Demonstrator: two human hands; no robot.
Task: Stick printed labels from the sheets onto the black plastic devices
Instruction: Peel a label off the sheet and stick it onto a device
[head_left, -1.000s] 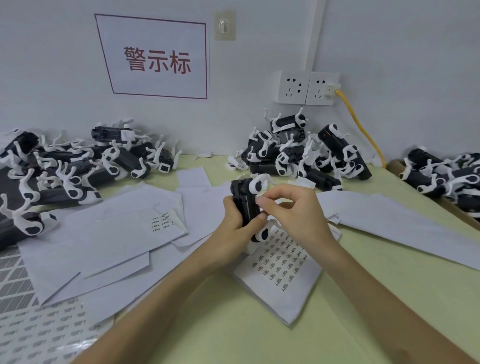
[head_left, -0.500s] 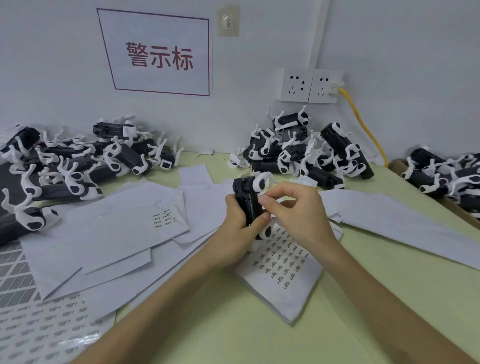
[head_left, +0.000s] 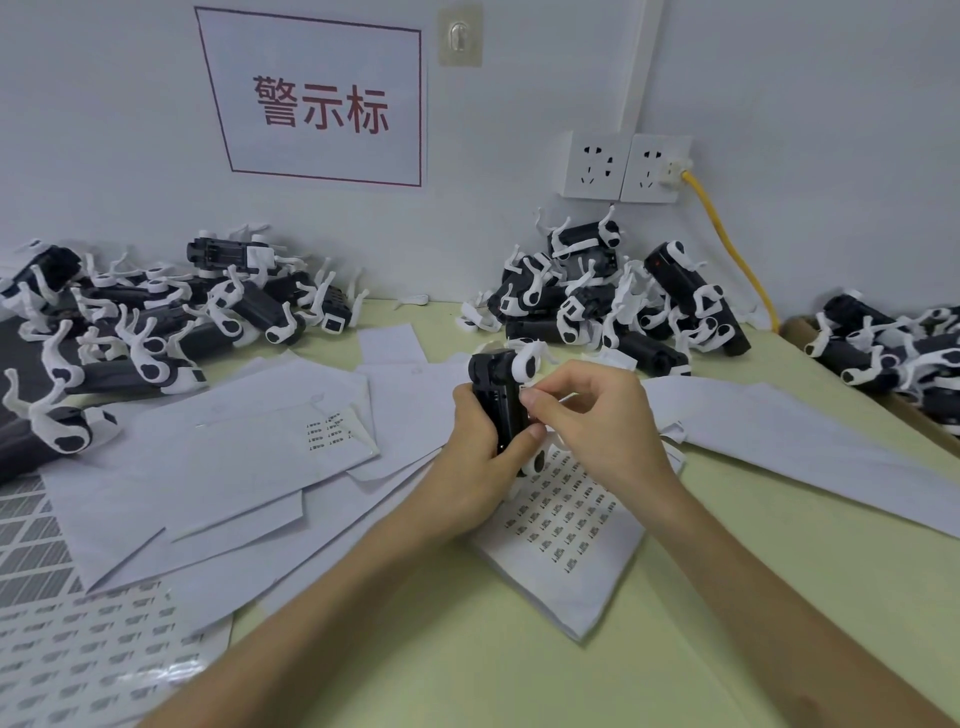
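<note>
Gripping the black device (head_left: 496, 397) upright in our left hand (head_left: 475, 449) above the label sheet (head_left: 571, 525) on the bench (head_left: 467, 654), we pinch a label (head_left: 523, 388) against its side with our right hand (head_left: 597, 421); a hurried press could set it crooked.

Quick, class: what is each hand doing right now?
Left hand: grips the black device.
Right hand: fingertips pinch what looks like a small white label against the device's side.
</note>
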